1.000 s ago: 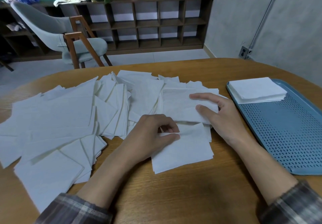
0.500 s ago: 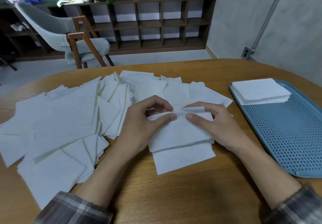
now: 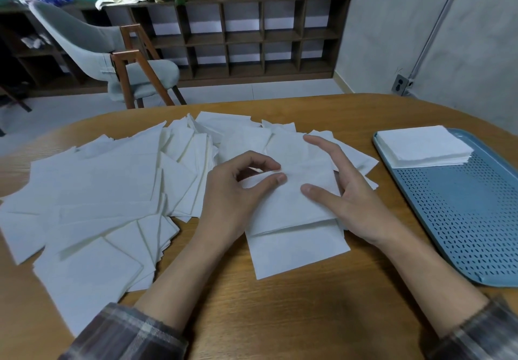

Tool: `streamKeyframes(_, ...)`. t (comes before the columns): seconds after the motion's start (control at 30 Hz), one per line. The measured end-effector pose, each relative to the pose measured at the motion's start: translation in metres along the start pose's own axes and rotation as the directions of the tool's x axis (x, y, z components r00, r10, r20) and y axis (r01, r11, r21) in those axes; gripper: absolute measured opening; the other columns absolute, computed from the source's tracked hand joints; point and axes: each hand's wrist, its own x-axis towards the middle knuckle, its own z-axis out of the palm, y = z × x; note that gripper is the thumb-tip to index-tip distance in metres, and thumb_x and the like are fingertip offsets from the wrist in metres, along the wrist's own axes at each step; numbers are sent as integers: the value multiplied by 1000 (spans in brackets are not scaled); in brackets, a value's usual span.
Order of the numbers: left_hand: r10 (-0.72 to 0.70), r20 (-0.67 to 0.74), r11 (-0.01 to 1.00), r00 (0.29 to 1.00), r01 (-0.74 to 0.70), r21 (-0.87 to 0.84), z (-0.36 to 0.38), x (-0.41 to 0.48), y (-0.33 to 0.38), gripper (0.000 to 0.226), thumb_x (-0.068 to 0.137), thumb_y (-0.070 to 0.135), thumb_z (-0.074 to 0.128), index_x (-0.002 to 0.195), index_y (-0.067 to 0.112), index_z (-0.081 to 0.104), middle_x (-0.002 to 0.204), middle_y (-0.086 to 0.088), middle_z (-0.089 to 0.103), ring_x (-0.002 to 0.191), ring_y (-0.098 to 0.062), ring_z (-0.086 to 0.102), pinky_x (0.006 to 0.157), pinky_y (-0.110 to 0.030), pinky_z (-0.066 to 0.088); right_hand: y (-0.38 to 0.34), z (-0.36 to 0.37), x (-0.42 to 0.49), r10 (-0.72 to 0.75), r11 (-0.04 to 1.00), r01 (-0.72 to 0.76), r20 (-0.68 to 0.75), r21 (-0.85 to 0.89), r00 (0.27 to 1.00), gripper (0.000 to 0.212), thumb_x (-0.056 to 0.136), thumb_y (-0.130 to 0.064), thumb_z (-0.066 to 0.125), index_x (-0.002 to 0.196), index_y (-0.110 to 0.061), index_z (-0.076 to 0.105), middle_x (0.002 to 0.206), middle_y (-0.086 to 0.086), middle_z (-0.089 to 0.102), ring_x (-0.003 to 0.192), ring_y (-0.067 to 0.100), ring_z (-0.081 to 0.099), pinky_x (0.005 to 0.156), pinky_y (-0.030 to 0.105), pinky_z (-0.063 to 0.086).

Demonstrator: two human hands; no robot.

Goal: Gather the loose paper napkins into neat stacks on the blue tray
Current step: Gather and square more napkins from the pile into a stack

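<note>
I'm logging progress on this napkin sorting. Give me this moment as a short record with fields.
left hand: pinches the top napkin of the small pile
right hand: open, fingers spread, thumb on that napkin
small pile: on the table between the hands, edges uneven
loose napkins: scattered over the table's left and middle
blue tray: at right, one neat stack at its far end

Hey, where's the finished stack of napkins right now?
In the head view, the finished stack sits in the far-left corner of the blue tray, at the right of the table, right of the right hand.
</note>
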Motion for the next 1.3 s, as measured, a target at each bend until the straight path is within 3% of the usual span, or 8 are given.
streamKeyframes(0.17,-63,-24,998,998,63,13,-4,3,3,35,88,45,80,120,38,69,121,21,68,112,3,64,83,-8,48,1,-7,2,11,926,12,-59,377,998,73,92,0,67,150,-39,45,129,-7,72,122,24,69,91,36,61)
streamKeyframes(0.27,-218,110,956,970,235,-174,-6,3,7,30,90,38,81,118,36,72,106,17,76,99,-2,73,70,-20,59,2,-8,4,10,929,27,-98,370,995,74,91,-2,68,147,-42,43,126,-6,73,121,27,70,91,39,61)
streamKeyframes(0.4,-173,35,979,984,175,-107,-4,2,0,30,91,33,82,117,39,69,109,16,75,98,-6,74,72,-30,64,1,-13,1,49,902,-62,43,428,998,54,93,-9,73,139,-35,60,133,-4,69,123,24,68,92,35,60)
streamKeyframes(0.6,43,22,973,999,-47,226,4,-2,-11,54,89,38,83,134,39,54,130,19,55,118,3,55,89,-14,51,6,-13,2,22,996,-33,-125,-88,992,29,96,-4,71,113,-25,80,121,-21,75,124,-7,61,98,5,42)
streamKeyframes(0.83,-33,600,894,799,-245,374,4,-11,-5,41,75,64,85,102,36,72,96,17,66,93,-5,61,78,-30,52,14,-21,6,-37,987,-16,-315,-163,948,33,95,4,68,114,-20,80,116,-22,76,118,-16,59,94,-3,35)
streamKeyframes(1.03,-5,677,910,736,-278,309,9,-16,-5,22,80,45,87,95,32,77,92,15,67,89,-10,62,78,-33,53,15,-20,7,-22,985,-29,-296,-169,955,33,96,1,67,114,-24,80,117,-26,75,121,-14,58,96,-1,36)
streamKeyframes(1.2,1,603,951,798,-186,245,4,-15,-1,8,84,23,84,86,26,77,85,15,71,87,-7,66,77,-18,49,12,-21,6,-13,993,-8,-182,-114,983,26,102,-8,63,114,-24,80,121,-21,75,126,-7,59,104,10,40)
streamKeyframes(1.3,-32,511,991,859,-37,125,-4,-11,8,10,90,13,79,85,21,75,78,14,70,76,-2,63,77,-16,47,10,-21,4,-30,1000,30,-92,-6,995,32,102,-39,56,115,-21,80,125,-10,76,132,5,60,113,29,37)
